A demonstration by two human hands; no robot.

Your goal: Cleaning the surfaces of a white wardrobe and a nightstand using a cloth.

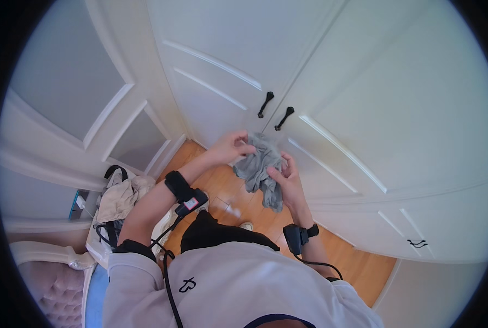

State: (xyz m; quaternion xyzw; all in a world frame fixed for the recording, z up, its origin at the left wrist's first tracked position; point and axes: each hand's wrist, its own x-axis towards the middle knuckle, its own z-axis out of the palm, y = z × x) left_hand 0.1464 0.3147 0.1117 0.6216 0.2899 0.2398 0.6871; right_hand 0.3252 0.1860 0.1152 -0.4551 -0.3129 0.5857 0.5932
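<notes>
A crumpled grey cloth [258, 168], perhaps a small garment, hangs in the air between my two hands in front of a white wardrobe. My left hand [229, 148] pinches its upper left edge between thumb and fingers. On the other side, my right hand [289, 180] grips the cloth's right edge, thumb on top. The lower folds of the fabric dangle freely above the floor. Each forearm wears a strapped black device with a cable.
Black handles [285, 119] sit on the wardrobe doors [350, 102] just beyond the cloth. To the left, a bag [119, 197] rests on a white cabinet beside a tufted headboard [59, 291]. Wooden flooring [223, 188] lies below, with my shoes on it.
</notes>
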